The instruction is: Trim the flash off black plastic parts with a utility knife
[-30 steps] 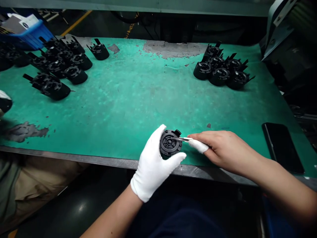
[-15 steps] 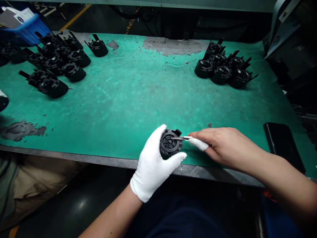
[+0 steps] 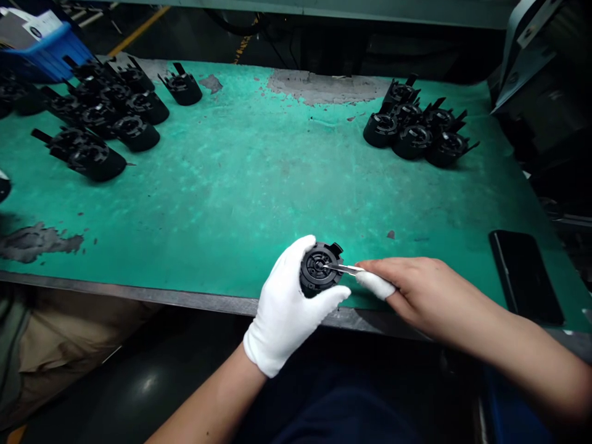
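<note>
My left hand (image 3: 284, 308), in a white glove, grips a round black plastic part (image 3: 319, 269) over the near edge of the green table (image 3: 259, 179). My right hand (image 3: 411, 290) is bare except for a white cover on one fingertip. It pinches a thin metal blade (image 3: 345, 269) whose tip rests on the ribbed face of the part. Both hands sit close together at the table's front edge.
Several black parts (image 3: 99, 117) are grouped at the far left and another cluster of parts (image 3: 419, 126) at the far right. A blue bin (image 3: 39, 43) stands at the back left. A black phone (image 3: 525, 274) lies near the right edge. Another person's clothing (image 3: 50, 345) shows at lower left.
Both hands with the part and the blade have dropped slightly in the picture. The blade stays on the part's face.
</note>
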The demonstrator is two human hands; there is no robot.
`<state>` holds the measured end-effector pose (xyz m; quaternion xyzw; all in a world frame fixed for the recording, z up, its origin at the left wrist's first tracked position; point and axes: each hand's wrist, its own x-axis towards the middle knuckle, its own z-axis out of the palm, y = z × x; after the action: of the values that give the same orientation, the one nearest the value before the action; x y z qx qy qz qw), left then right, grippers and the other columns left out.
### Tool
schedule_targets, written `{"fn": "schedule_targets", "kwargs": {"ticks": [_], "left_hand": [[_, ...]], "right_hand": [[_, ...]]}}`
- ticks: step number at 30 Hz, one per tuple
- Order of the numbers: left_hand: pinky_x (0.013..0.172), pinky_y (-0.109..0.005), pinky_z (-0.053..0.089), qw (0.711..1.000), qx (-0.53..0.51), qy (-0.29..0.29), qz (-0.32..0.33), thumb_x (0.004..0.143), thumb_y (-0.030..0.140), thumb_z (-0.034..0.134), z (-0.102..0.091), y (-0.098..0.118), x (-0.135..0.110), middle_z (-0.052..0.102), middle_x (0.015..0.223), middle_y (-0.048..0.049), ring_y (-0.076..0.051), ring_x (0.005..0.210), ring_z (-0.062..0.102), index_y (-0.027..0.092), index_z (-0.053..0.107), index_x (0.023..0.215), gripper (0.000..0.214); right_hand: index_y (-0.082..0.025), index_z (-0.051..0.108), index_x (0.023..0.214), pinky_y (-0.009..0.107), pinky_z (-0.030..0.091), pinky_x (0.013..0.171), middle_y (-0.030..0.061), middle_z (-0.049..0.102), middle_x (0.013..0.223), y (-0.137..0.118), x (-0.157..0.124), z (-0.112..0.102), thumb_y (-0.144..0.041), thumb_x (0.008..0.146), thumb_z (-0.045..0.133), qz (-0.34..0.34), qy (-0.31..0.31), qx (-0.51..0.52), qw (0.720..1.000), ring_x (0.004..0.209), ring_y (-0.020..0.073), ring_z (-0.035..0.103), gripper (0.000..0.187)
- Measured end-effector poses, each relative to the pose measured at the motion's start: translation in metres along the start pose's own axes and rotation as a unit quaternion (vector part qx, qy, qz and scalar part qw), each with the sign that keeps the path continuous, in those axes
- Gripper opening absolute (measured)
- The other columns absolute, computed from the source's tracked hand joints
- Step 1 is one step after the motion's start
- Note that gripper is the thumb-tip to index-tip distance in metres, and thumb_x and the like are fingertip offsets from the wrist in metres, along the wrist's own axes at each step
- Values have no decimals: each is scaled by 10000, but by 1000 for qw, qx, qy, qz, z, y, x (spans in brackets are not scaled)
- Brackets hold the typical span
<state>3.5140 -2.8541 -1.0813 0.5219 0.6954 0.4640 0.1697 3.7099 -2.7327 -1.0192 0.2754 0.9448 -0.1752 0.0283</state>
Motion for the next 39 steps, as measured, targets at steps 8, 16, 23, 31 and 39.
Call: {"fn": "schedule_targets", "kwargs": {"ticks": [8, 16, 23, 31, 39], "left_hand": [[1196, -416, 426, 1000, -4, 11, 10, 794, 424, 822, 2, -1, -1, 567, 1459, -75, -251, 1364, 539, 238, 464, 1414, 740], [1153, -409, 455, 999, 13, 28, 32, 748, 414, 855, 3, 2, -2, 595, 1387, -69, -244, 1299, 577, 242, 486, 1343, 721], [1076, -463, 515, 999, 20, 32, 30, 711, 344, 861, 5, 3, 1, 604, 1329, -103, -291, 1235, 611, 225, 444, 1356, 777], [1043, -425, 542, 998, 33, 30, 52, 759, 342, 830, 5, 2, 0, 618, 1340, -75, -272, 1212, 639, 273, 483, 1321, 664], [1087, -427, 507, 998, 13, 37, 40, 776, 316, 805, 6, 7, 2, 639, 1294, -64, -258, 1207, 636, 257, 491, 1290, 606]], "right_hand": [[-218, 627, 1314, 510, 595, 917, 93, 734, 1241, -23, -18, 32, -151, 933, 411, 39, 5, 69, 997, 1055, 311, 724, 443], [-364, 586, 1343, 421, 517, 1003, -39, 674, 1353, -10, -15, 19, -279, 1028, 424, 40, 90, 143, 985, 1183, 217, 641, 364], [-318, 610, 1363, 408, 511, 801, 40, 728, 1059, -2, -3, 23, -280, 1023, 425, 31, 58, 33, 997, 926, 240, 655, 389], [-338, 596, 1373, 341, 424, 607, 13, 706, 953, -3, -1, 19, -214, 958, 431, 24, 66, -70, 995, 798, 219, 690, 464], [-348, 588, 1377, 341, 425, 596, 16, 713, 997, 0, 10, 19, -218, 954, 447, 59, 65, -100, 991, 865, 247, 709, 464]]}}
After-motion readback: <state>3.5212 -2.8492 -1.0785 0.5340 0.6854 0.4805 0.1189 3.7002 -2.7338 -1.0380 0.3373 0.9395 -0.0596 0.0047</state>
